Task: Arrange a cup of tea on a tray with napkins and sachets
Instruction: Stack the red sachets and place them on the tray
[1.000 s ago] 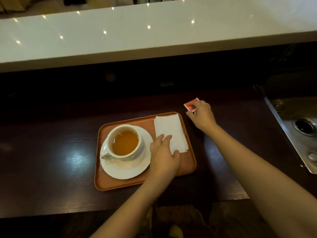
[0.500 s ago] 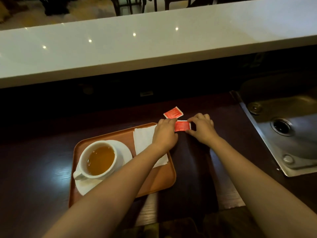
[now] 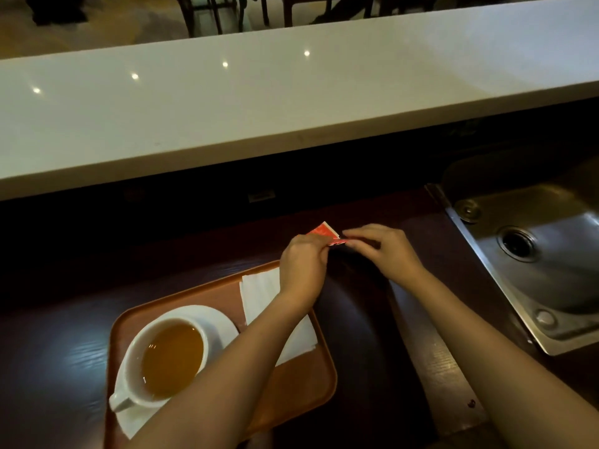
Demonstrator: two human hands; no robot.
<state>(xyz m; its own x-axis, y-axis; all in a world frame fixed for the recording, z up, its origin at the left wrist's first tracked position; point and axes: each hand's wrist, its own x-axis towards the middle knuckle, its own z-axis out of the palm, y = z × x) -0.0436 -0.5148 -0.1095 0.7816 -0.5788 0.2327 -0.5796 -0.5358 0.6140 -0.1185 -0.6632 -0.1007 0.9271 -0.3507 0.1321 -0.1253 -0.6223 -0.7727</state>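
An orange tray lies on the dark wooden counter. On it stands a white cup of tea on a white saucer, with a white napkin on the tray's right side, partly under my left forearm. Just beyond the tray's far right corner, my left hand pinches red sachets at their left edge. My right hand touches their right edge with its fingertips. How many sachets are stacked there I cannot tell.
A steel sink with a drain is set into the counter at the right. A raised white bar top runs across the back, above a dark recess. Chair legs show beyond it.
My left hand left the napkin and reached to the sachets beside my right hand. The two sachets, apart half a second ago, are now together between both hands. The view shifted right.
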